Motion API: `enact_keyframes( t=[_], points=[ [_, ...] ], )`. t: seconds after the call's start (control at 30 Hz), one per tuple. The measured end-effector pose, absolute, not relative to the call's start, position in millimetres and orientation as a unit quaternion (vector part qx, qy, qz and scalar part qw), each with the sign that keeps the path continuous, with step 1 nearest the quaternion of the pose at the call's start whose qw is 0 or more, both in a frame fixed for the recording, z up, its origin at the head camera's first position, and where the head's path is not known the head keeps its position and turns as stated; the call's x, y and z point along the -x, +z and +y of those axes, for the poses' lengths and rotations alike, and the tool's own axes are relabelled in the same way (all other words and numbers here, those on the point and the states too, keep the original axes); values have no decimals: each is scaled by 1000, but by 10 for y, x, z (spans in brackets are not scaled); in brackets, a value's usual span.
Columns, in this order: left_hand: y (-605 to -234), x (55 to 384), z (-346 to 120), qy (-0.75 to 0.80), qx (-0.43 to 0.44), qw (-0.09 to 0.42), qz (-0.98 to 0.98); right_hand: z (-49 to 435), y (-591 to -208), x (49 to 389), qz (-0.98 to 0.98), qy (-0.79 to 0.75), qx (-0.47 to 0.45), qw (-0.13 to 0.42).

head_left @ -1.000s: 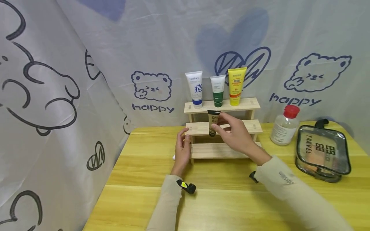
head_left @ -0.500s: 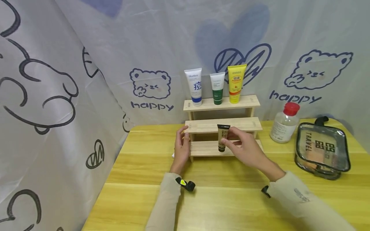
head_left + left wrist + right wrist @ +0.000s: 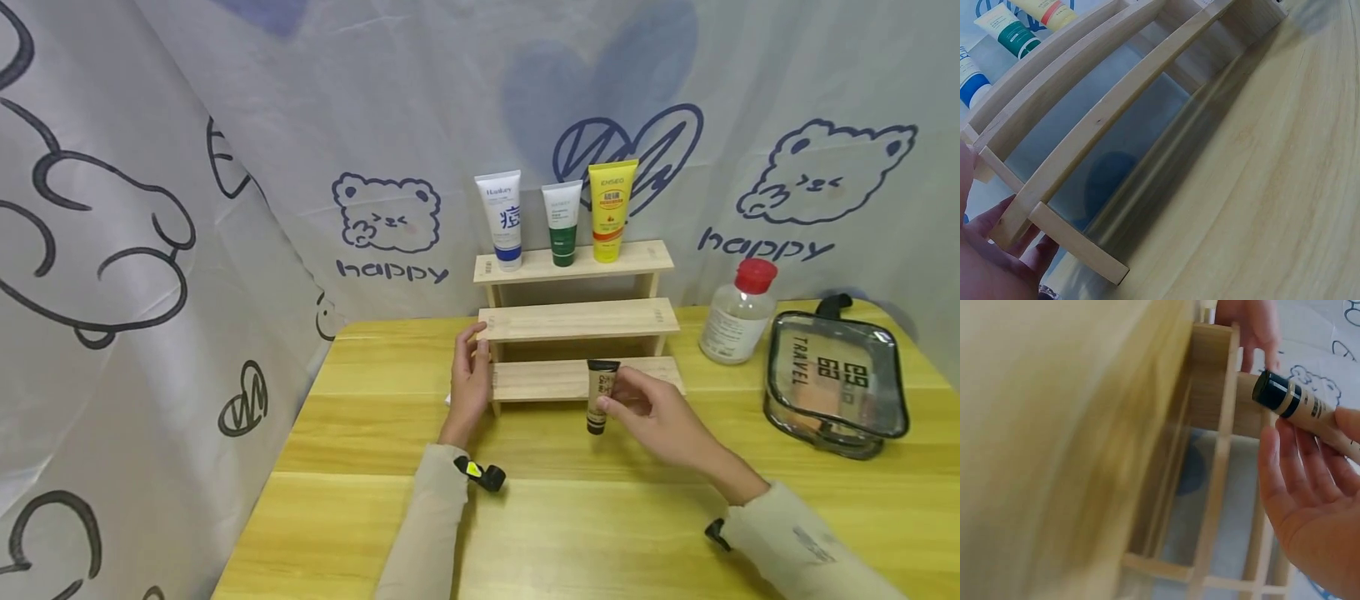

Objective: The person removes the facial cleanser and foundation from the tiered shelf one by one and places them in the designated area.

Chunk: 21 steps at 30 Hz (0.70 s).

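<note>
My right hand point(image 3: 660, 421) pinches a small gold-beige tube point(image 3: 602, 390) between thumb and fingers, black cap downward, just in front of the bottom tier of a three-tier wooden display rack point(image 3: 577, 319). In the right wrist view, the tube's black cap point(image 3: 1270, 390) points past the fingers. My left hand point(image 3: 469, 387) holds the rack's left end; in the left wrist view, its fingers point(image 3: 1040, 253) wrap behind the end of the lowest shelf. On the top tier stand a white-and-blue tube point(image 3: 501, 218), a white-and-green tube point(image 3: 562, 223) and a yellow tube point(image 3: 611, 212).
Right of the rack stands a clear bottle with a red cap point(image 3: 738, 317). Beside it lies a transparent travel pouch point(image 3: 834, 375) with black trim. A printed curtain point(image 3: 420, 100) hangs behind and left of the wooden table point(image 3: 360, 450). A white item peeks out behind the left hand.
My right hand has carried the small tube down and to the right, from before the middle tier to in front of the bottom tier. My left hand stays at the rack's left end.
</note>
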<state>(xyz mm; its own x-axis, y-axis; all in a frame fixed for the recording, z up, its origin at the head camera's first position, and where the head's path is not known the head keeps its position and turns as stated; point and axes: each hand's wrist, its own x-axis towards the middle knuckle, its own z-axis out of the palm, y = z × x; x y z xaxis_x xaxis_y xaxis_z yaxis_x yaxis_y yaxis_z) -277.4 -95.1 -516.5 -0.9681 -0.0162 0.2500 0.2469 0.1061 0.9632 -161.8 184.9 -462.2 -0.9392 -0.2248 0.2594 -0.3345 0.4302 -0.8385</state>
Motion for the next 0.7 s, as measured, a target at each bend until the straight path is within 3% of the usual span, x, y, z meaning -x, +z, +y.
enact_keyframes(
  t=[0.43, 0.7],
  points=[
    [-5151, 2780, -937, -664, 79, 91, -738, 2453, -4853, 1340, -876, 472, -99, -4],
    [-5182, 2785, -940, -662, 83, 104, -738, 2810, -4919, 1245, -894, 439, -92, 9]
  ],
)
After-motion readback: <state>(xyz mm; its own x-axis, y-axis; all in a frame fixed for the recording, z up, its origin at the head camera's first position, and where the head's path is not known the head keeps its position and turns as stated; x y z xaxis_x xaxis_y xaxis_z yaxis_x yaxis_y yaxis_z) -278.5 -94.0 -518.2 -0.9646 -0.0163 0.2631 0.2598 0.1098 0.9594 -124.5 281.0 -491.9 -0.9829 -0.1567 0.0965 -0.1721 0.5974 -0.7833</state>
